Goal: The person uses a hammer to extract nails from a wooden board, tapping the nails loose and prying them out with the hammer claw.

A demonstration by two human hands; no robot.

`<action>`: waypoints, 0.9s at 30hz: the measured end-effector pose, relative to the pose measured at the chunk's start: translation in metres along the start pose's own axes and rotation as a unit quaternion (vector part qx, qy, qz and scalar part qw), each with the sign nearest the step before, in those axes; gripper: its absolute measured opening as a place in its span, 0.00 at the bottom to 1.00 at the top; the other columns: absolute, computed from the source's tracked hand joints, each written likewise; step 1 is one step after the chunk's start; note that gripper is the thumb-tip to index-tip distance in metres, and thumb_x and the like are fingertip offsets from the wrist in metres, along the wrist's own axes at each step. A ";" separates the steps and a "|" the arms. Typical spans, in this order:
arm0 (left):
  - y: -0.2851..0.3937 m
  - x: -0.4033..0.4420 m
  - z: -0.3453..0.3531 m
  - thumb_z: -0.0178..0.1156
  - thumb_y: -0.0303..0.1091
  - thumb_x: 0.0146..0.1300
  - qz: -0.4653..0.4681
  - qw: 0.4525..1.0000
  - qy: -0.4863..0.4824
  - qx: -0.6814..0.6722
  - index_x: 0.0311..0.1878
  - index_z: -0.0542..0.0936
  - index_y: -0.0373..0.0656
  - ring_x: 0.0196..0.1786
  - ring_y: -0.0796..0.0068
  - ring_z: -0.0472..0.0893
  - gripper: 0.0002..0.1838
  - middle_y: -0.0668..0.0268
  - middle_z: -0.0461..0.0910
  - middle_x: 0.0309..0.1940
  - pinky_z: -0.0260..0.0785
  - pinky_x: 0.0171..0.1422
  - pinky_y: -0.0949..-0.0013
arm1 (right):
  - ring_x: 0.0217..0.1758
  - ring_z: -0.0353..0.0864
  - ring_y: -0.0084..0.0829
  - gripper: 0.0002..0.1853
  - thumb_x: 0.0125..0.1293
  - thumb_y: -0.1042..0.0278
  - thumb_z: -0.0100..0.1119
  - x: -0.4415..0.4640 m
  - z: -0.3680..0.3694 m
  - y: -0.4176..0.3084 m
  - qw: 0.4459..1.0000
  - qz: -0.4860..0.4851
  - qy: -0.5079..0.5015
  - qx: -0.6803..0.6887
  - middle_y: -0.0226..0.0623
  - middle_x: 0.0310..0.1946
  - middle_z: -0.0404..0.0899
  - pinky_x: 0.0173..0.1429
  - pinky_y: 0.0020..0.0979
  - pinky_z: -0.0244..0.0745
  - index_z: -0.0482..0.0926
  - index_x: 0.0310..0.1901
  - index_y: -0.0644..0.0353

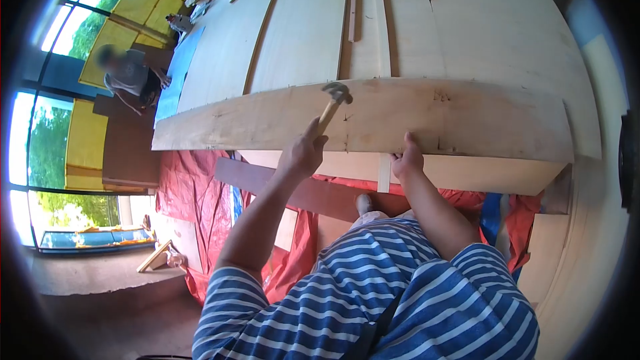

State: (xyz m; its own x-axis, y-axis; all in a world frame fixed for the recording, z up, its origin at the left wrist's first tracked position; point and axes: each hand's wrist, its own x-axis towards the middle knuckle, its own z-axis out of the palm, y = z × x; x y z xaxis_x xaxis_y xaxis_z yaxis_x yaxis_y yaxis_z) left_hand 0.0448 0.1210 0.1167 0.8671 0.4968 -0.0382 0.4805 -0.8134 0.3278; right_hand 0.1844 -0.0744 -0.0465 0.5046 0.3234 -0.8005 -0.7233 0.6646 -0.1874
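My left hand (305,155) is closed around the wooden handle of a claw hammer (327,117). Its metal head sits over the long plywood board (253,117) that runs along the near side of the large panel; whether it touches the wood I cannot tell. My right hand (408,160) grips the board's near edge, thumb on top and the other fingers mostly hidden at its edge. Dark marks and small splintered spots show on the board between and beside my hands. A pale upright strip (385,173) stands just below the edge, close to my right fingers.
The large pale panel (307,33) carries narrow wooden strips, one of them loose (353,7). Red sheeting (193,187) and a brown plank (293,193) lie below the board. A person (130,73) stands at the far left by a blue sheet (180,73), near windows.
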 end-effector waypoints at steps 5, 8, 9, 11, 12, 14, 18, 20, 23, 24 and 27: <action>-0.018 0.061 -0.018 0.53 0.43 0.75 -0.037 0.996 -0.057 -0.057 0.68 0.73 0.44 0.47 0.46 0.84 0.23 0.45 0.84 0.44 0.75 0.51 0.49 | 0.66 0.75 0.42 0.27 0.73 0.57 0.62 -0.006 0.003 -0.001 0.999 -0.005 0.045 -0.029 0.36 0.63 0.75 0.71 0.50 0.72 0.69 0.69 0.55; -0.010 0.086 -0.040 0.54 0.43 0.74 -0.026 0.975 -0.220 0.034 0.62 0.77 0.46 0.39 0.54 0.85 0.19 0.50 0.84 0.38 0.77 0.43 0.53 | 0.66 0.75 0.42 0.27 0.73 0.58 0.63 0.006 -0.004 0.003 1.000 -0.012 0.016 -0.012 0.36 0.63 0.75 0.71 0.51 0.72 0.69 0.69 0.54; -0.001 0.092 -0.051 0.54 0.43 0.74 -0.040 0.950 -0.302 0.064 0.61 0.78 0.47 0.37 0.56 0.85 0.18 0.51 0.84 0.36 0.77 0.41 0.54 | 0.66 0.75 0.42 0.27 0.72 0.58 0.63 0.010 -0.007 0.004 1.000 -0.017 0.002 -0.002 0.36 0.63 0.74 0.71 0.51 0.71 0.69 0.69 0.54; 0.004 0.106 -0.069 0.55 0.42 0.74 -0.046 0.940 -0.331 0.065 0.58 0.78 0.47 0.34 0.61 0.84 0.16 0.53 0.83 0.33 0.76 0.37 0.56 | 0.66 0.75 0.42 0.27 0.72 0.59 0.64 0.007 -0.005 0.004 1.000 -0.020 0.019 0.000 0.36 0.63 0.75 0.71 0.52 0.71 0.69 0.68 0.54; 0.005 0.111 -0.075 0.55 0.42 0.74 -0.051 0.934 -0.347 0.067 0.57 0.78 0.47 0.32 0.63 0.84 0.15 0.55 0.83 0.32 0.76 0.35 0.57 | 0.66 0.75 0.42 0.27 0.72 0.59 0.64 0.005 -0.003 0.004 0.999 -0.019 0.029 0.002 0.36 0.63 0.75 0.71 0.52 0.71 0.69 0.68 0.54; 0.005 0.114 -0.073 0.56 0.41 0.73 -0.081 0.964 -0.253 -0.016 0.57 0.78 0.47 0.39 0.52 0.84 0.15 0.50 0.84 0.36 0.76 0.42 0.51 | 0.66 0.75 0.42 0.27 0.72 0.59 0.64 0.002 -0.001 0.005 0.999 -0.026 0.033 -0.007 0.36 0.63 0.75 0.71 0.52 0.71 0.69 0.68 0.54; -0.036 0.074 -0.031 0.53 0.40 0.74 0.044 0.996 -0.074 -0.015 0.63 0.74 0.48 0.48 0.38 0.80 0.18 0.46 0.83 0.43 0.73 0.52 0.43 | 0.68 0.73 0.43 0.27 0.72 0.58 0.63 -0.002 0.000 0.004 0.999 -0.016 0.045 0.013 0.37 0.64 0.74 0.73 0.53 0.69 0.68 0.69 0.51; -0.049 0.038 -0.021 0.53 0.43 0.75 -0.167 0.959 -0.176 -0.149 0.63 0.74 0.46 0.25 0.61 0.82 0.18 0.56 0.82 0.32 0.76 0.30 0.57 | 0.66 0.75 0.43 0.26 0.72 0.57 0.63 -0.002 -0.001 0.001 0.999 -0.002 0.043 0.004 0.38 0.62 0.75 0.71 0.53 0.72 0.68 0.68 0.50; -0.076 0.000 0.015 0.49 0.44 0.78 -0.299 0.851 -0.115 -0.416 0.60 0.72 0.38 0.18 0.76 0.74 0.19 0.67 0.73 0.24 0.70 0.20 0.67 | 0.63 0.77 0.42 0.25 0.72 0.57 0.64 0.001 -0.003 0.004 0.999 -0.011 0.032 -0.002 0.37 0.61 0.76 0.67 0.53 0.75 0.71 0.66 0.52; -0.080 -0.002 0.019 0.49 0.44 0.78 -0.292 0.844 -0.139 -0.428 0.59 0.72 0.39 0.18 0.76 0.73 0.19 0.67 0.72 0.24 0.70 0.20 0.67 | 0.62 0.77 0.41 0.25 0.71 0.58 0.64 0.000 -0.005 0.005 0.999 -0.019 0.029 -0.009 0.37 0.60 0.76 0.66 0.53 0.76 0.72 0.66 0.52; -0.087 -0.003 0.020 0.49 0.45 0.79 -0.257 0.823 -0.212 -0.459 0.56 0.72 0.40 0.19 0.76 0.72 0.17 0.66 0.72 0.25 0.70 0.21 0.67 | 0.61 0.78 0.42 0.24 0.71 0.56 0.65 0.001 -0.006 0.004 0.999 -0.017 0.031 -0.032 0.37 0.60 0.76 0.62 0.52 0.78 0.72 0.65 0.51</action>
State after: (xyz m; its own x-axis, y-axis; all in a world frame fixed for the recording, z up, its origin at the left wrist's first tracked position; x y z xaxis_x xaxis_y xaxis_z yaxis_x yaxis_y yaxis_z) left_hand 0.0029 0.1843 0.0694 0.6415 0.3950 -0.6576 0.6653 0.1403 0.7333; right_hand 0.1789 -0.0753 -0.0514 0.5016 0.2574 -0.8259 -0.7350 0.6304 -0.2499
